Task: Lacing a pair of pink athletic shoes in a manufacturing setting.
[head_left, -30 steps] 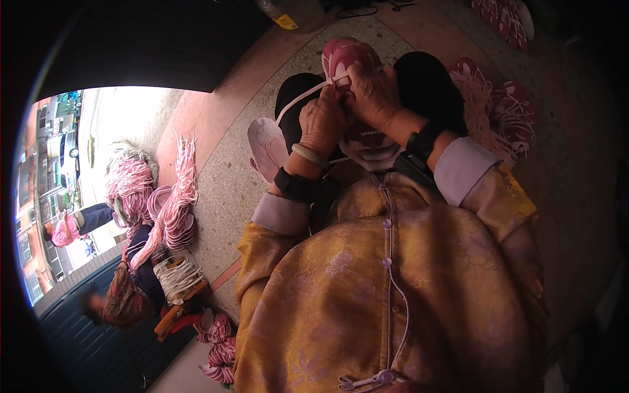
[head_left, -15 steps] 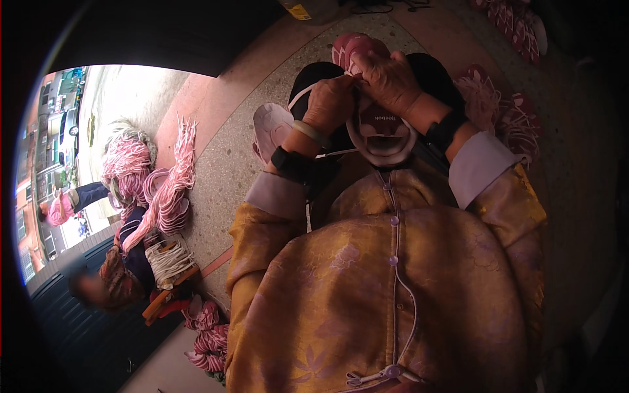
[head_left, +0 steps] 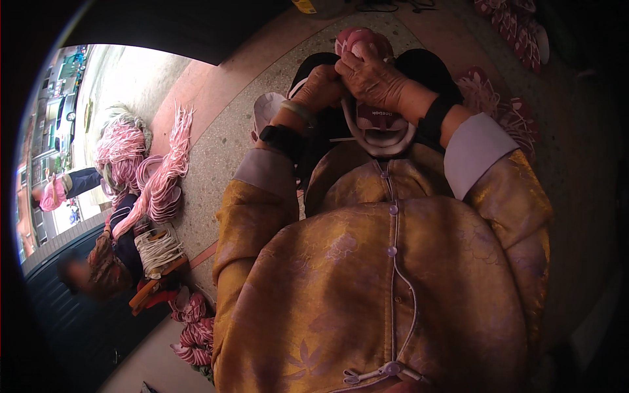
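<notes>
A red-and-pink shoe (head_left: 386, 119) with a pale padded collar sits between my dark-clad knees, its toe pointing away from me. My right hand (head_left: 375, 80) is closed over its front, fingers bent and pressed together on the upper. Beside it, my left hand (head_left: 319, 90) is closed against the left of the shoe; its fingertips are hidden behind my right hand. A white shoelace (head_left: 298, 86) shows at the left hand's outer side. Just left of my knee lies a pale shoe-shaped piece (head_left: 263, 110), partly covered by my wrist.
Pink lace bundles (head_left: 164, 177) lie on the speckled floor (head_left: 223, 124) at left, near a seated person (head_left: 108, 265) and a wooden stool (head_left: 157, 281) wound with white cord. More red-and-white shoe pieces (head_left: 514, 121) lie at right. A container (head_left: 308, 6) stands at the far edge.
My hands have drawn closer together, with the right now overlapping the left's fingertips. The white lace that stretched out left of my left hand is mostly hidden. The view has shifted slightly.
</notes>
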Available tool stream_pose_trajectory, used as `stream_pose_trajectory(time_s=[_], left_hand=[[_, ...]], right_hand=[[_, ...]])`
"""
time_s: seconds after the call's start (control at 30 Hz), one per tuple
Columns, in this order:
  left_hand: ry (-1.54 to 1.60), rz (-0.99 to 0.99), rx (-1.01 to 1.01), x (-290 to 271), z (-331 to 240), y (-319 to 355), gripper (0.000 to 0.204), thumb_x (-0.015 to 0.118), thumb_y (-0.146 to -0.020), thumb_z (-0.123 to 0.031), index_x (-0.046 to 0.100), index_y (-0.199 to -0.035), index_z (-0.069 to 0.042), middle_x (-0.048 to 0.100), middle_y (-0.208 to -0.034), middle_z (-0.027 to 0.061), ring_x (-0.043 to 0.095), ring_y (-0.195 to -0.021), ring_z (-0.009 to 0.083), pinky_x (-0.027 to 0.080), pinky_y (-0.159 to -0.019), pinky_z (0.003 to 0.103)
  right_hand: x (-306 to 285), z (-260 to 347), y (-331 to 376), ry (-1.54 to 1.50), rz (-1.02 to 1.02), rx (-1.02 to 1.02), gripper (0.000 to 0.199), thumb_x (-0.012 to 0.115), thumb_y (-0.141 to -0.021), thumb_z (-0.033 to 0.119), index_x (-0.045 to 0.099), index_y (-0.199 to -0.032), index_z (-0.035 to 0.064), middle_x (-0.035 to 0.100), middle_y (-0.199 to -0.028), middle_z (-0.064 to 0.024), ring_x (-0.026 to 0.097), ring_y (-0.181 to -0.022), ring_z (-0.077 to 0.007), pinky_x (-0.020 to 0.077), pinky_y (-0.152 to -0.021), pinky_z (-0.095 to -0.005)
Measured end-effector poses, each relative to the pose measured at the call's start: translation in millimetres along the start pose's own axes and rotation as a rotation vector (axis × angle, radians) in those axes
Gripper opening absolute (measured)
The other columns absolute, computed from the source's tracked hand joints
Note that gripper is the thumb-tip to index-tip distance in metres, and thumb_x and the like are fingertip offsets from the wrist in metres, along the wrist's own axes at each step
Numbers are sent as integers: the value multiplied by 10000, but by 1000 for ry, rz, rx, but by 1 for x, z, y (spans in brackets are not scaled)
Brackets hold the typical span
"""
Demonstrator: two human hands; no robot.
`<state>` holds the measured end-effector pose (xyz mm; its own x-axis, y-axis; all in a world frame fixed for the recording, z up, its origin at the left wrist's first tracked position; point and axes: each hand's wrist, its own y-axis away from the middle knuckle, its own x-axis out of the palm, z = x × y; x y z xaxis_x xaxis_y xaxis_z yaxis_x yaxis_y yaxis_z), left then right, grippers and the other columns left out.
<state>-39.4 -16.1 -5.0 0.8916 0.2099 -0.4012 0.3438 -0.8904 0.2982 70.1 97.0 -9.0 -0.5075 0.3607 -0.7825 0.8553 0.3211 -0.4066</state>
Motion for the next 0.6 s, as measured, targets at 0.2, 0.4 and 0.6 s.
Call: stream_pose_trajectory(time_s=[0.2,0.4,0.6], left_hand=[[6,-98,-23,8,7,0,195,652,-744,-185,597,-804,-8,600,-653,48,574,-554,106,462,-487,255],[-506,-587,299,22,4,10,401,687,-691,-328,567,-959,-56,594,-918,134,586,-796,280,470,-714,364],[-719,-475,600,25,-14,-9,348,605,-686,-166,591,-1032,-143,514,-1119,99,492,-993,299,389,-835,423]], right_hand=[[-34,0,26,-400,-66,361,166,523,-709,139,615,-804,39,524,-981,-69,478,-988,-253,308,-906,-459],[-53,-31,248,-467,350,1213,227,471,-824,121,577,-994,13,550,-1056,-153,530,-967,-295,404,-864,-394],[-105,-28,450,41,984,1387,285,517,-826,250,591,-942,0,597,-942,-180,585,-823,-347,459,-719,-423]])
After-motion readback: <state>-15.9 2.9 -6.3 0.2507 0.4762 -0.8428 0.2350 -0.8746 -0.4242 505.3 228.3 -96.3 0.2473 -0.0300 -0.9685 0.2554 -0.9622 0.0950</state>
